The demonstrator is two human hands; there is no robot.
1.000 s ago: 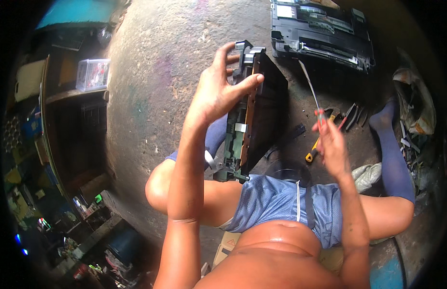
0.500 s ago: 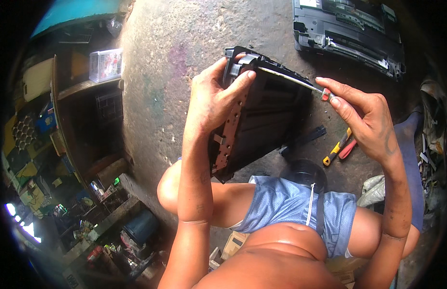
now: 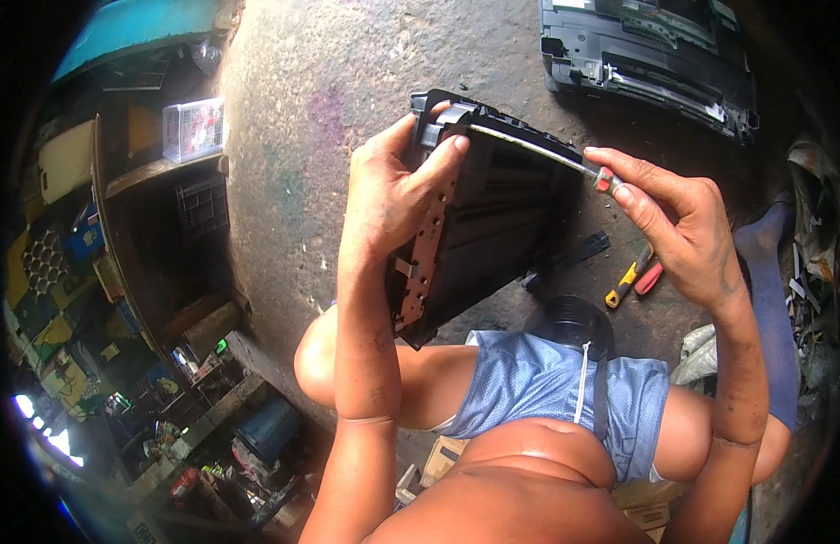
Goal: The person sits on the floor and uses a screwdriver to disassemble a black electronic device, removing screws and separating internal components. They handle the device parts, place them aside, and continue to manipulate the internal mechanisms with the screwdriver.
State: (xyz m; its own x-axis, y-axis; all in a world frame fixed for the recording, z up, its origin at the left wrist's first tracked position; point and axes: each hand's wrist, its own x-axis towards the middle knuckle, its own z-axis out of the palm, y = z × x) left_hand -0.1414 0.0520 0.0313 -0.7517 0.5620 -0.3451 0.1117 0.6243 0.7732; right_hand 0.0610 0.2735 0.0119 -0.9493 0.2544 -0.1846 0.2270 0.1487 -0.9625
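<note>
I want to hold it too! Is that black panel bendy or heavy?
Probably stiff: the panel keeps its flat shape while the left hand grips only its top corner. Probably not very heavy, since one hand props it up. It may tip if let go, as it stands tilted on edge.

My left hand (image 3: 397, 195) covers the top corner of the black panel (image 3: 492, 227), so I cannot see where the screwdriver (image 3: 551, 156) tip meets it. My right hand (image 3: 678, 227) hides most of the screwdriver handle. Beyond the panel, the black casing (image 3: 646, 54) on the floor is cut off by the upper edge. Left of the panel, the shelf clutter (image 3: 103, 299) is too blurred to make out.
</note>
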